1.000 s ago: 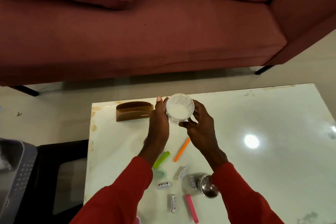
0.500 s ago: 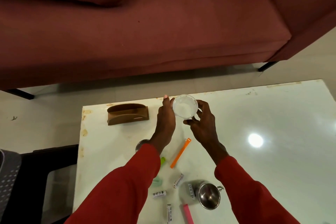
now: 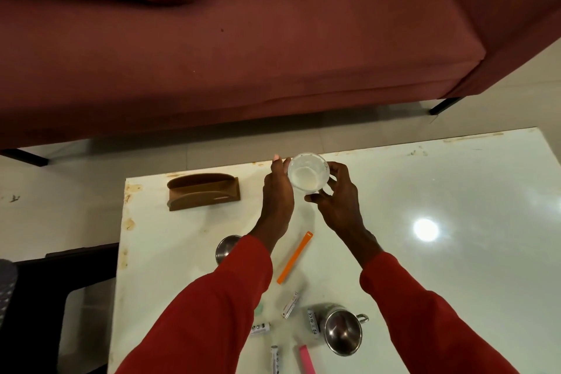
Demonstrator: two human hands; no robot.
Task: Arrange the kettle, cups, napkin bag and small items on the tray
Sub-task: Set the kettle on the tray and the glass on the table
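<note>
A small clear glass cup (image 3: 308, 172) is held near the far edge of the white table (image 3: 455, 252). My left hand (image 3: 277, 197) holds its left side and my right hand (image 3: 335, 194) grips its right side with curled fingers. A steel cup with a handle (image 3: 343, 332) stands near the front. Another steel cup (image 3: 226, 249) shows partly behind my left sleeve. An orange strip (image 3: 295, 257), a pink strip (image 3: 306, 359) and several small white batteries (image 3: 290, 304) lie on the table. No tray or kettle is in view.
A brown wooden napkin holder (image 3: 202, 191) sits at the table's far left corner. A maroon sofa (image 3: 243, 39) runs beyond the far edge. A dark chair (image 3: 45, 297) stands to the left of the table.
Both hands have carried the glass cup farther away, towards the table's far edge. The view has tilted, so the near items show more.
</note>
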